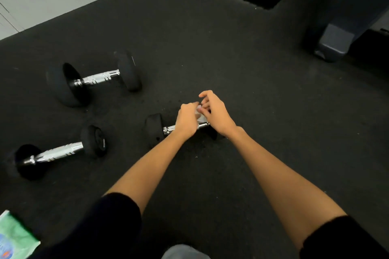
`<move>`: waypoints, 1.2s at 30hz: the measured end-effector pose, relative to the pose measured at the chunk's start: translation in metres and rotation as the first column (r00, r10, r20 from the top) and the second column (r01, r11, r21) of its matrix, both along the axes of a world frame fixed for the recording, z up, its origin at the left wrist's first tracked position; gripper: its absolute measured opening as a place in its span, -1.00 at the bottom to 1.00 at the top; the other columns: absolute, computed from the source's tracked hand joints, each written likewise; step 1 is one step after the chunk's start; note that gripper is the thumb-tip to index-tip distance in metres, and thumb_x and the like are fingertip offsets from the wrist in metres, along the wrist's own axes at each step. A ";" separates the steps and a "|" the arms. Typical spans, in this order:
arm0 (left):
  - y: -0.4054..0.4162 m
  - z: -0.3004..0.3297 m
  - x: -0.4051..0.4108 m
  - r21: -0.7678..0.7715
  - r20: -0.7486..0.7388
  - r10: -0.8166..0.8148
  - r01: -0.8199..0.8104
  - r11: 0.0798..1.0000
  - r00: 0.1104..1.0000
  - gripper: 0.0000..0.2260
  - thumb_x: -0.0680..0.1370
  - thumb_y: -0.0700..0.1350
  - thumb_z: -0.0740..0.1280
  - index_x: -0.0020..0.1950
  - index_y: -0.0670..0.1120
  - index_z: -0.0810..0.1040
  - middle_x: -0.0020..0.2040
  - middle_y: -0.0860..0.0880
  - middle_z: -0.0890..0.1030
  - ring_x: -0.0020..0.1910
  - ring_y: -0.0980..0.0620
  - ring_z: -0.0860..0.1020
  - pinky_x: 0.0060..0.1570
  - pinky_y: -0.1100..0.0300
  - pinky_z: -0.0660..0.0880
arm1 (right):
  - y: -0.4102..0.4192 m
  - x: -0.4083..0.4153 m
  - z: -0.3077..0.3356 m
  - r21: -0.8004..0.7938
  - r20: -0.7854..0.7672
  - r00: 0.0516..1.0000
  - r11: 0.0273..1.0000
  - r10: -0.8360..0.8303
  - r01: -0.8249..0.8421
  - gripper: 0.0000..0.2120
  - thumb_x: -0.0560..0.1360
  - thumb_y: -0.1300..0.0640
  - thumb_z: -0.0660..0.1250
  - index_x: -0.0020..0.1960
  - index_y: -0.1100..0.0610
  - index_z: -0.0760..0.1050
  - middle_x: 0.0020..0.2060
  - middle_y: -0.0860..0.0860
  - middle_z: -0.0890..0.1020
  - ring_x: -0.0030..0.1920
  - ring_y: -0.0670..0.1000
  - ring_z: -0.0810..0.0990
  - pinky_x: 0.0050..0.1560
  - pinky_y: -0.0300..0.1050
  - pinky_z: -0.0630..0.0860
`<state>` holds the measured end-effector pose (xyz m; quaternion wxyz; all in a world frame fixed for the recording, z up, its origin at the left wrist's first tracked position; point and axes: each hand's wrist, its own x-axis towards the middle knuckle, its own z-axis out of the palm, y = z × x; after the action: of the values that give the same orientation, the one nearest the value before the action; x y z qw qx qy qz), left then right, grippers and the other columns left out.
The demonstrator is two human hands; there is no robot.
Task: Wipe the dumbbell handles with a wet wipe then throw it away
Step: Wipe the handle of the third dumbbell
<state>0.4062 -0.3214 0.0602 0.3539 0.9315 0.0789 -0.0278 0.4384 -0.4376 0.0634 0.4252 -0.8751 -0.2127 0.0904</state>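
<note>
On rubber floor (231, 59), both hands (187, 120) w/ crumpled wipe (200, 114)

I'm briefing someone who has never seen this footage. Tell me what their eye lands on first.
First, the two bare hands at centre, the left hand and the right hand, pinching a small white wet wipe between them above the chrome handle of the nearest dumbbell. Next, two more dumbbells on the dark floor to the left: a large one farther away, a smaller one nearer. A green wipes pack sits at the bottom left corner.
</note>
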 end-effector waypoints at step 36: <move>0.004 -0.077 -0.041 0.272 0.305 -0.387 0.310 0.911 0.870 -0.35 0.25 -0.56 0.42 0.31 -0.23 0.47 0.32 -0.17 0.50 0.32 -0.09 0.46 0.36 -0.03 0.28 | -0.020 0.012 -0.061 0.019 0.193 0.926 0.944 -0.326 0.328 -0.70 0.64 0.06 0.06 0.14 0.02 0.57 0.09 -0.10 0.61 0.14 -0.17 0.50 0.23 0.01 0.43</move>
<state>0.3652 -0.3174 -0.0172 0.2487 0.9526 -0.1534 0.0847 0.4500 -0.4573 0.0026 0.4058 -0.9057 -0.1035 -0.0658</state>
